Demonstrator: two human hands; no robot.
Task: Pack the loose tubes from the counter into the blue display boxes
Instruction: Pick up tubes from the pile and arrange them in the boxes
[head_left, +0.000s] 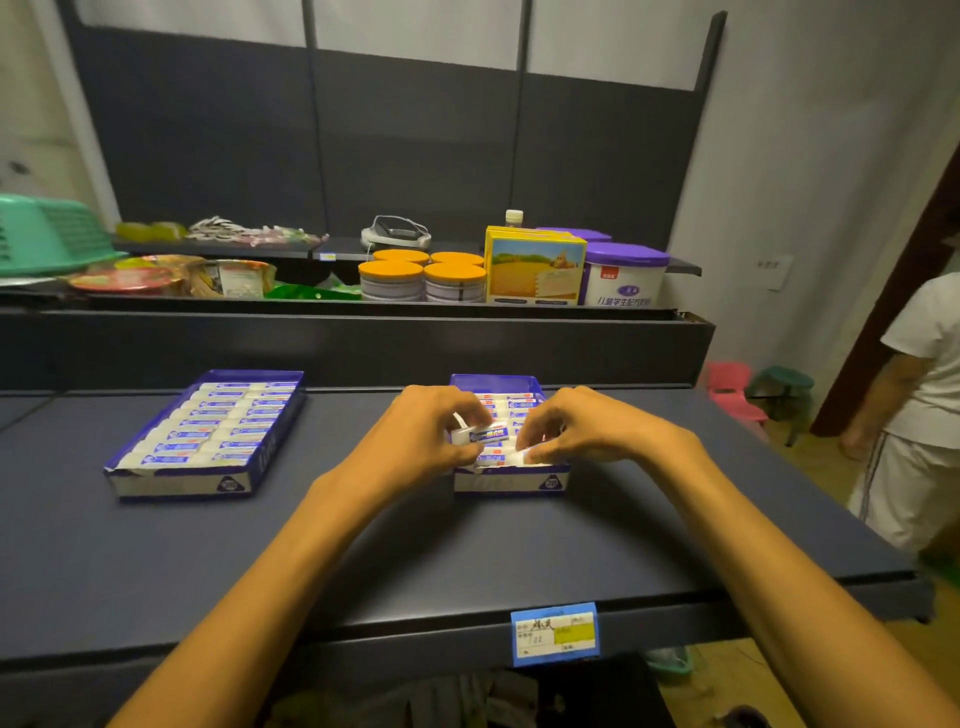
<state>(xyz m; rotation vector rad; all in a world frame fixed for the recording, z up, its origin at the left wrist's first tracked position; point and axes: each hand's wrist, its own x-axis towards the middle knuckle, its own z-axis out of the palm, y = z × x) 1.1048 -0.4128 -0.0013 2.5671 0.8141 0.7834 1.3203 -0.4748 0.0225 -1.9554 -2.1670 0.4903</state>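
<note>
Two blue display boxes sit on the dark counter. The left box (236, 483) is filled with rows of white-and-blue tubes. The right box (511, 480) also holds tubes and lies under both my hands. My left hand (431, 431) pinches a white-and-blue tube (480, 434) just above the box's front rows. My right hand (576, 428) curls over the box's right front part, its fingertips on white tubes there; what it grips is partly hidden. No loose tubes show on the counter.
A shelf behind the counter carries orange-lidded cans (392, 280), a yellow carton (535, 270), a purple-lidded tub (626, 273) and snack bowls. A green basket (47, 234) stands far left. A person in white (919, 405) stands at the right. A price tag (555, 633) hangs on the counter's front edge.
</note>
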